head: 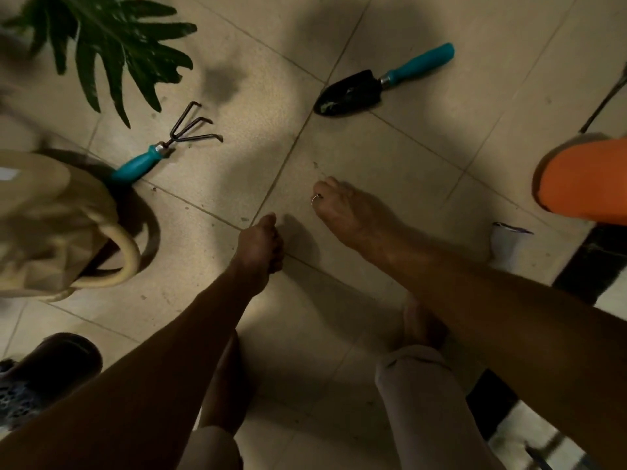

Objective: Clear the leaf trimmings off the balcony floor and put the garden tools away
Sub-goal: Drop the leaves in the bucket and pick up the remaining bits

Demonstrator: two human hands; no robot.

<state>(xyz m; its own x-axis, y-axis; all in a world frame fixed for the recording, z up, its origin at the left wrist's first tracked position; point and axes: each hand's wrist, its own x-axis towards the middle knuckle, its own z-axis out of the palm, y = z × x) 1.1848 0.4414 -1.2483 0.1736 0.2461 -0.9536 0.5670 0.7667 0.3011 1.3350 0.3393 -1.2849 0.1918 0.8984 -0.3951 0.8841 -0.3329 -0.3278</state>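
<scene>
Both forearms are bare right up to the frame's edge. The right hand (342, 212) wears one thin, pale metal ring (316, 198) on a finger; the band looks slim and plain as far as the dim light shows. The left hand (261, 242) is bare. Lower down, two legs in light, off-white trousers (417, 378) show, the cloth bunched into a soft cuff at the shin on each side. Below the cuffs the shins and the right foot (420, 323) are bare; the left foot is hidden behind the left forearm
</scene>
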